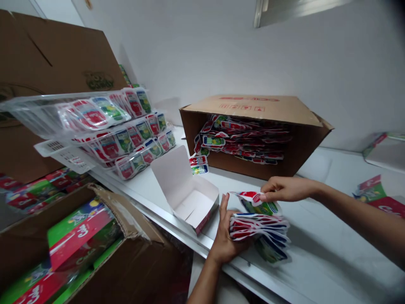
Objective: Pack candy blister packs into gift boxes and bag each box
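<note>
My left hand (226, 236) is closed around a thick, fanned stack of candy sachets (259, 228), red, green and blue with white edges, above the white table. At the top of that stack, my right hand (281, 189) pinches a red-and-green sachet strip (253, 197) between thumb and fingers. Left of my hands stands an open white display box (196, 202) with its lid raised and its inside bare. Behind it, a loose pair of sachets (199, 164) hangs at the mouth of a cardboard carton (253, 107) lying on its side, packed with more sachet strips (243, 137).
Clear plastic trays (126, 139) full of sachets are stacked at the left, before a large brown carton (57, 55). An open carton (139, 245) holding printed candy boxes (82, 232) stands lower left. More printed boxes (384, 198) lie at the right. A wall (202, 55) bounds the table behind.
</note>
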